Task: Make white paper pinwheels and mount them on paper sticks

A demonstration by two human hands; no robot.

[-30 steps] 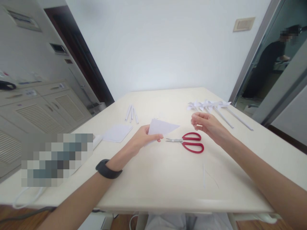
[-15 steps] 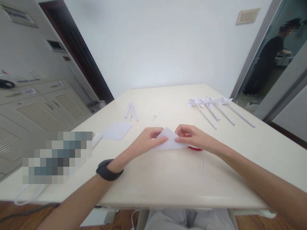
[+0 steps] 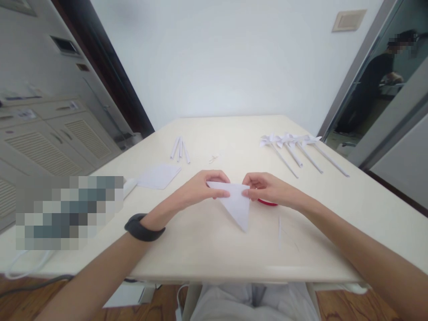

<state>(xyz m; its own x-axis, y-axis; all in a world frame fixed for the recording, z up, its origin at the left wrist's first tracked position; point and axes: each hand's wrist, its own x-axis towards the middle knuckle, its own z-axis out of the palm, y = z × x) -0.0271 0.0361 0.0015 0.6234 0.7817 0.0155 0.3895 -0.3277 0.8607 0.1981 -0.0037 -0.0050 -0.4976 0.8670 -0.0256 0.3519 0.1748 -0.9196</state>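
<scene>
Between my two hands a white sheet of paper (image 3: 236, 203), folded into a triangle, is held with its point hanging down toward me. My left hand (image 3: 207, 187) pinches its left upper part, thumb in front and fingers behind. At the right edge my right hand (image 3: 262, 187) grips the paper between thumb and fingers. Just under the right hand lies a red curved object (image 3: 267, 203), mostly hidden, so its kind cannot be made out. A thin white strip (image 3: 280, 227) rests on the table nearer to me.
On the pale table (image 3: 214, 258), several paper pinwheels (image 3: 290, 145) lie at the right back. Several rolled paper sticks (image 3: 180, 148) and a stack of white paper (image 3: 158, 175) are at the left, with small scraps (image 3: 214, 158) behind my hands. A person (image 3: 371, 84) is beyond the doorway.
The paper has been turned in my hands: its point was up and now hangs down toward me. Both hands keep hold of it. The view has shifted slightly.
</scene>
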